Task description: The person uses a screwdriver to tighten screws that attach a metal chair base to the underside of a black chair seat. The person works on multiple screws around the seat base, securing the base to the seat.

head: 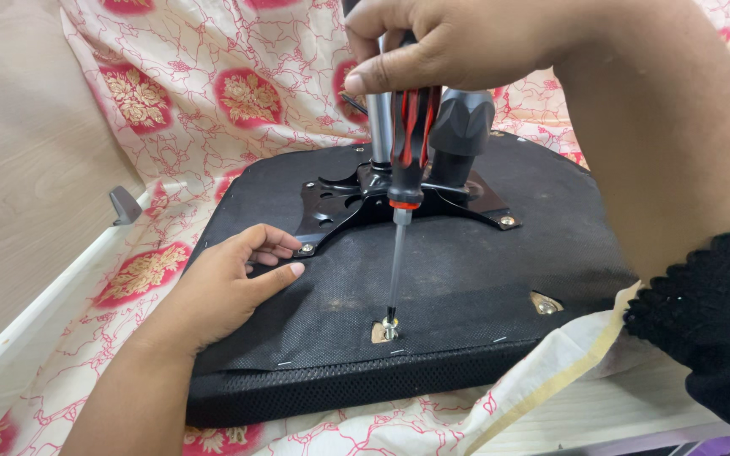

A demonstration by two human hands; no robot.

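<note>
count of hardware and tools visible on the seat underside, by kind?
Screwdriver: 1, in the right hand
Screws or bolts in view: 4, at
Metal mounting plate: 1
Seat cushion: 1, with the left hand flat on it
Total: 7

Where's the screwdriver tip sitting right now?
In the head view, the screwdriver tip rests on a screw near the front edge of the upturned seat, centre frame, right of the left hand.

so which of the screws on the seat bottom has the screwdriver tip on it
The front-edge screw in the fabric cutout, under the screwdriver. The plate screws and the right one are untouched.
</note>
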